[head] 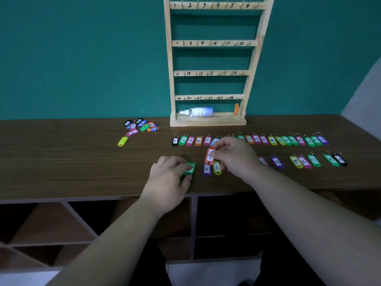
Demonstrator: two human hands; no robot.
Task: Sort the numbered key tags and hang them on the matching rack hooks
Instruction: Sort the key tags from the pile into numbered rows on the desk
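Both bare forearms reached in over the front edge of the table [61,162]. Left hand [171,182] lay near that edge, its fingers [183,162] closed around a green tag [189,169] pressed against the tabletop; its number was hidden. Right hand [235,155] sat just beyond, fingers pinched on an orange-red tag [209,155] marked 4, held upright above a purple tag [207,169] marked 5 and a yellow-green tag [216,167] marked 6. A short row of tags [305,161] continued from there toward the right edge, with gaps. Behind it a longer row of numbered tags [274,139] ran from a black 1 rightward, partly covered by the right hand. Toward the back edge, left of centre, lay an unsorted heap of tags [142,125] with a yellow one just in front of it. At the back edge stood the wooden rack [214,43], rails numbered 1 to 24, one orange tag [236,108] hanging at the lower right, a spray bottle [198,112] lying on its base
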